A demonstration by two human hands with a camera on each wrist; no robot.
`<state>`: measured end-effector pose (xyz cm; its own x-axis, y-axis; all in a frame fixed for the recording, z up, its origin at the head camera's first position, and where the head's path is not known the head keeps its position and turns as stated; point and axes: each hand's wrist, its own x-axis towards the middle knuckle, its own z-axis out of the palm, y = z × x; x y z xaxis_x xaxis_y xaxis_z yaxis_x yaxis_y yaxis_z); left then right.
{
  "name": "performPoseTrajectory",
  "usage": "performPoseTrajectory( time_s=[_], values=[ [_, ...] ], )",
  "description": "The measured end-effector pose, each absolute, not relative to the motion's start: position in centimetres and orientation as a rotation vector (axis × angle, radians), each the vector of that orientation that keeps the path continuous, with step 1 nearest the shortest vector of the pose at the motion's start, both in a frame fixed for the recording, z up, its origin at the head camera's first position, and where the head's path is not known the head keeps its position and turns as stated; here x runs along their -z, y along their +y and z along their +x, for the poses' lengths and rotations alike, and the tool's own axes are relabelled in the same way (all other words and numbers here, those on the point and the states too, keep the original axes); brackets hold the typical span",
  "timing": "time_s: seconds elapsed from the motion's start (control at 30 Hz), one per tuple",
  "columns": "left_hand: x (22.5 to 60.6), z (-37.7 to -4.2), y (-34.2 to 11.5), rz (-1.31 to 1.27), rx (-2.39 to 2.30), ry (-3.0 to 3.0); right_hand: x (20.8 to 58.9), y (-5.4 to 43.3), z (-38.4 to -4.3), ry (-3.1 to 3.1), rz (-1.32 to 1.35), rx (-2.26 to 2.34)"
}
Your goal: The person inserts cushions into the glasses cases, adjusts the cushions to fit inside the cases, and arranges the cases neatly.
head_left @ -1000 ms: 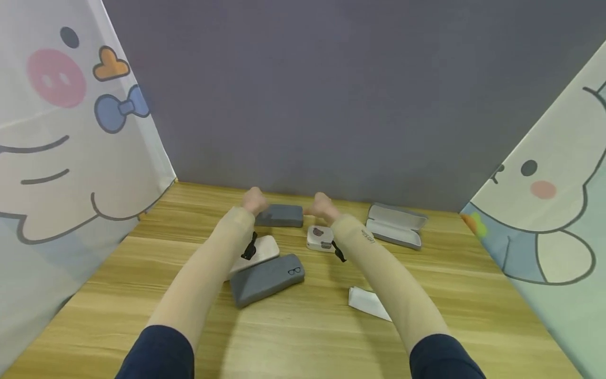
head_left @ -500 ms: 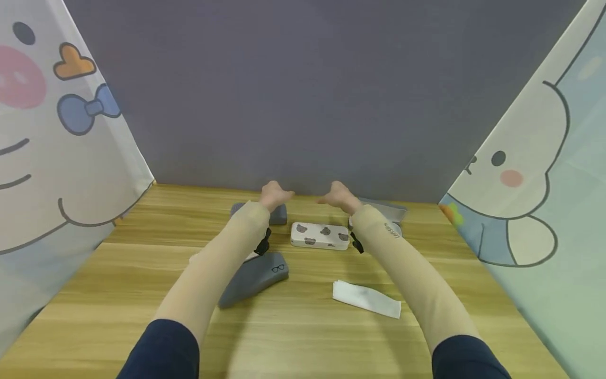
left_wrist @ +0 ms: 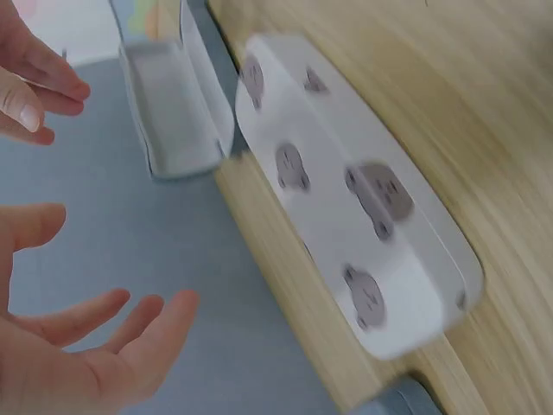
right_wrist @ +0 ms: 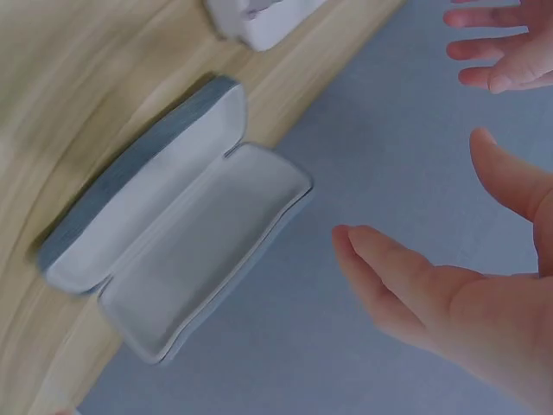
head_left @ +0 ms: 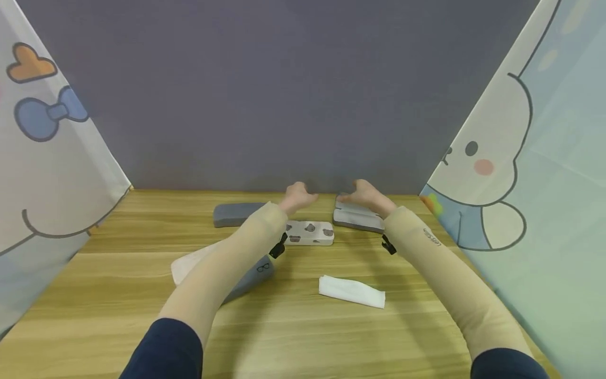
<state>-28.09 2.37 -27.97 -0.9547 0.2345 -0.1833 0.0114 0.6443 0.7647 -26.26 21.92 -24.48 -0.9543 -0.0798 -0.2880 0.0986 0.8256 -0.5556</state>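
Note:
Both hands hover over the far part of the wooden table, holding nothing. My left hand [head_left: 298, 196] is above and behind a white glasses case with bear faces [head_left: 310, 233]; its fingers [left_wrist: 155, 341] are loosely spread. Close to an opened grey glasses case [head_left: 359, 219] is my right hand [head_left: 369, 197], covering part of it in the head view. In the right wrist view the opened case shows a pale lining [right_wrist: 207, 242] with nothing inside, and the right hand's thumb and fingers are apart.
A closed grey case [head_left: 234, 213] lies at the back left. Nearer, the left forearm partly hides a white case [head_left: 191, 261] and a grey case with a glasses print [head_left: 255, 275]. A folded white cloth [head_left: 352, 291] lies in front. A grey panel [head_left: 274, 95] stands behind.
Both hands have moved right, from around the closed grey case at the back, past the bear-face case, towards the opened case. The head view has turned right too. The cases appear unmoved.

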Motion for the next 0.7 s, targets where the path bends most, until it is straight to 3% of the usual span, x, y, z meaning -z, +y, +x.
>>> performPoseTrajectory(
  time_s=[0.7],
  values=[
    [29.2,-22.5,5.3,0.667,-0.942,2.627,26.7,27.1,-18.6,2.757,-0.224,0.790]
  ],
)
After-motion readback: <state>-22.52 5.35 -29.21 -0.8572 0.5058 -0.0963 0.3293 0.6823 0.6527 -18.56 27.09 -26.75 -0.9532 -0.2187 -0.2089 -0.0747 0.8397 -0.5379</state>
